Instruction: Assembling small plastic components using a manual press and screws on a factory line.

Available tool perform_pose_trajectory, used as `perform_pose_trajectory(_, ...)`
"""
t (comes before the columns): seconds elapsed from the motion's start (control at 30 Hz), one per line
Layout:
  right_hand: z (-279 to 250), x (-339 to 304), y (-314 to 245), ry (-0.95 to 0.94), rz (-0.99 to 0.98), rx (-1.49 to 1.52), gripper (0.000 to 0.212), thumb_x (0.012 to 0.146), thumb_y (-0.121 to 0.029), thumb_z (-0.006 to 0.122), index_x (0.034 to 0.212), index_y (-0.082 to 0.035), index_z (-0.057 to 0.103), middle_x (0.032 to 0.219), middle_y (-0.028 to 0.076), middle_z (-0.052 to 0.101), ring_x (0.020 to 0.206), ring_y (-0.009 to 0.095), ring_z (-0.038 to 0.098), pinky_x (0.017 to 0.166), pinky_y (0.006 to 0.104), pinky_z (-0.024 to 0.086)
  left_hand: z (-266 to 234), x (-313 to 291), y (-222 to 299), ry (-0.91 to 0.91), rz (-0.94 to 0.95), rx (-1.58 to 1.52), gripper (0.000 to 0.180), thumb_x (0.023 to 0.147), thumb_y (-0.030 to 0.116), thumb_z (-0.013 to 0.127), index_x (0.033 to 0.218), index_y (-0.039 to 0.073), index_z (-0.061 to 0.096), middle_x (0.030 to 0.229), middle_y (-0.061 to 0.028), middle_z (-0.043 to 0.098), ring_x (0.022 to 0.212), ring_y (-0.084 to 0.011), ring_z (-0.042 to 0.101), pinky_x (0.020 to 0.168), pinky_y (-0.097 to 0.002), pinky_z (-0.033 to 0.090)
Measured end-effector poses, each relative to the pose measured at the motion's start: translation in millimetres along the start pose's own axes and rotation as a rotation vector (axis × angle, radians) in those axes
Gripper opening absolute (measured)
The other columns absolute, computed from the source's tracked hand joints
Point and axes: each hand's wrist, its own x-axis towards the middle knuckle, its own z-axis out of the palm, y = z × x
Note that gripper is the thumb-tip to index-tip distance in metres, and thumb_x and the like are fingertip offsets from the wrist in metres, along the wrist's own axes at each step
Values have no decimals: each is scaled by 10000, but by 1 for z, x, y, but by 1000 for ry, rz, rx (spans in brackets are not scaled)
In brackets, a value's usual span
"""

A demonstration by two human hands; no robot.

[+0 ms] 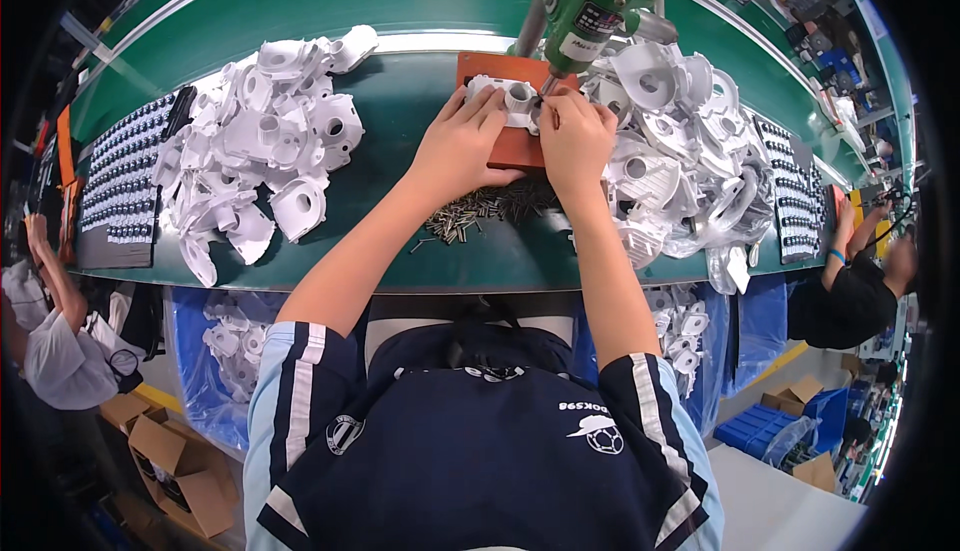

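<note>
A white plastic housing with a round raised collar lies on an orange-brown block at the middle of the bench. My left hand grips the housing from its left side, fingers over its top. At the housing's right edge, under the tip of a green bench press, my right hand is closed in a pinch. What sits between those fingertips is too small and covered to make out. Just in front of the block is a heap of small metal pins, partly dark, partly shiny.
White plastic housings are heaped on the left and right of the green bench. Trays of small black parts stand at far left and far right. Blue lined bins sit below the edge. Other people work at both sides.
</note>
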Motion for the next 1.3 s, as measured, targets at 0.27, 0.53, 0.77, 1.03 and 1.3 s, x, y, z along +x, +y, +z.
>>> perform_pose_trajectory(0.27, -4, -2, 0, -123, -107, 89, 80, 780, -104, 587, 808, -53, 642, 915, 65, 669, 953, 228, 617, 869, 395, 376, 2, -1, -1, 10, -6, -17, 665, 574, 379, 791, 1060, 6, 533, 1285, -164, 484, 1210, -285, 454, 1039, -444, 328)
perform_pose_trajectory(0.53, -33, 4, -13, -197, -247, -80, 136, 783, -127, 600, 862, -22, 636, 909, 118, 638, 1083, 287, 537, 911, 419, 364, 1, 0, 0, 10, 2, -11, 690, 575, 388, 786, 1088, 10, 522, 1281, -170, 485, 1208, -295, 454, 1044, -445, 322)
perform_pose_trajectory(0.77, -67, -44, -25, -500, -83, 275, 134, 748, -137, 634, 818, -31, 593, 726, 100, 558, 676, 276, 593, 596, 355, 477, 0, -1, 0, 29, 24, -17, 760, 581, 436, 771, 1112, -41, 509, 1245, -197, 503, 1196, -307, 462, 1052, -433, 306)
perform_pose_trajectory(1.03, -33, -73, -25, -781, -59, 33, 224, 739, -98, 590, 906, 31, 514, 784, 180, 604, 704, 335, 621, 629, 415, 514, -1, -1, 0, 30, 13, -13, 780, 576, 442, 769, 1133, -35, 504, 1252, -197, 496, 1189, -324, 460, 1046, -439, 313)
perform_pose_trajectory(1.3, -29, -71, -20, -749, -77, 42, 200, 726, -94, 595, 873, 29, 538, 757, 180, 599, 661, 333, 619, 608, 415, 513, 2, -1, 0, 52, 16, -25, 774, 568, 451, 771, 1102, -47, 513, 1229, -207, 512, 1182, -319, 472, 1047, -442, 309)
